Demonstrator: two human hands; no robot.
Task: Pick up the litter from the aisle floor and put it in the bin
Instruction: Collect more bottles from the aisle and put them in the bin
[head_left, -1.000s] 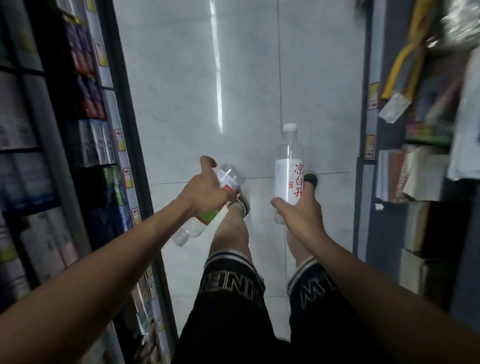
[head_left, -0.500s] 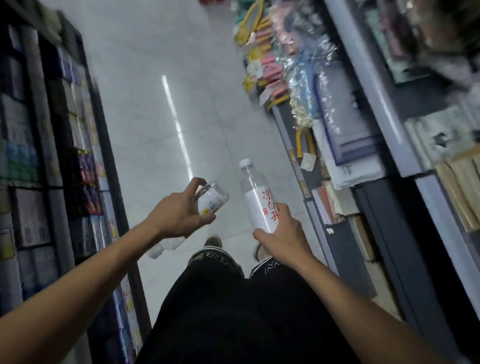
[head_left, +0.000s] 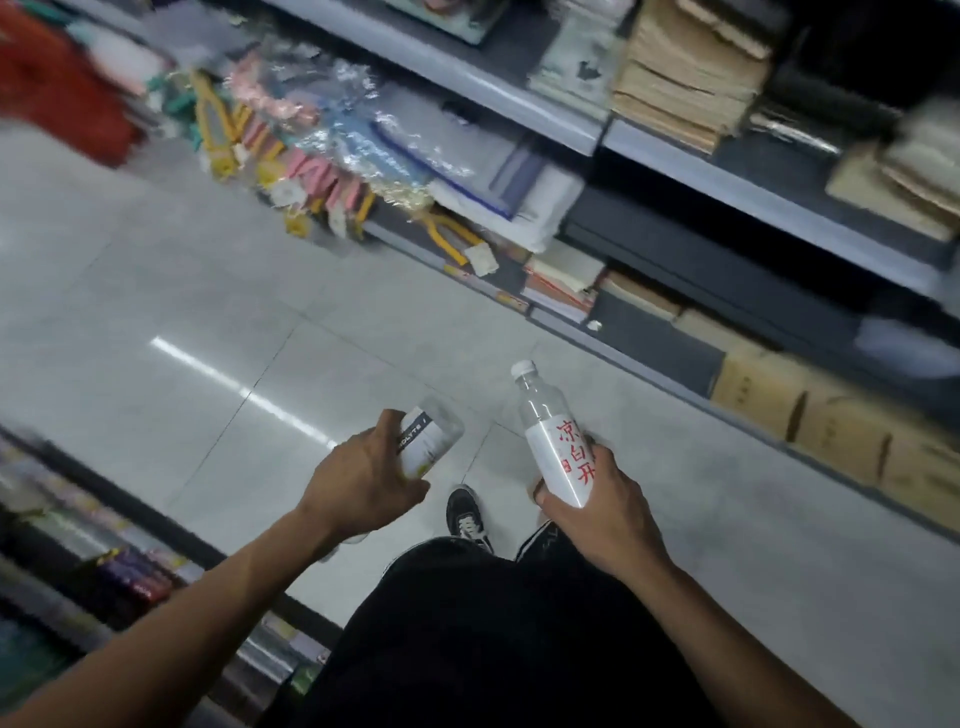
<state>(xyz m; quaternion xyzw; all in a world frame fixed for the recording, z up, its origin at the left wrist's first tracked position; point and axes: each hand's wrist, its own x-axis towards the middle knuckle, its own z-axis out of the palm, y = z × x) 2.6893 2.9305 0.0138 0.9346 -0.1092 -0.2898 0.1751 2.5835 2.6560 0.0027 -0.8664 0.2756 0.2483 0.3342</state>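
Clear plastic shows in both bottles we carry low in the frame, over the grey tiled floor (head_left: 218, 291). Our left hand (head_left: 363, 483) has its grip curled round a bottle with a white label (head_left: 428, 441), which lies tilted with its base pointing up and right; its neck end is hidden behind the hand. Our right hand (head_left: 602, 512) has its grip wrapped round the lower part of a bottle with red characters (head_left: 556, 441), held nearly upright with its white cap toward the frame's centre. The two bottles are near each other but apart. Below them, at centre bottom, we see black trousers (head_left: 467, 634) and one dark shoe (head_left: 467, 514) on the floor. Shelves (head_left: 701, 182) of stacked paper goods and boxes run across the upper right; another blurred shelf edges the lower left.
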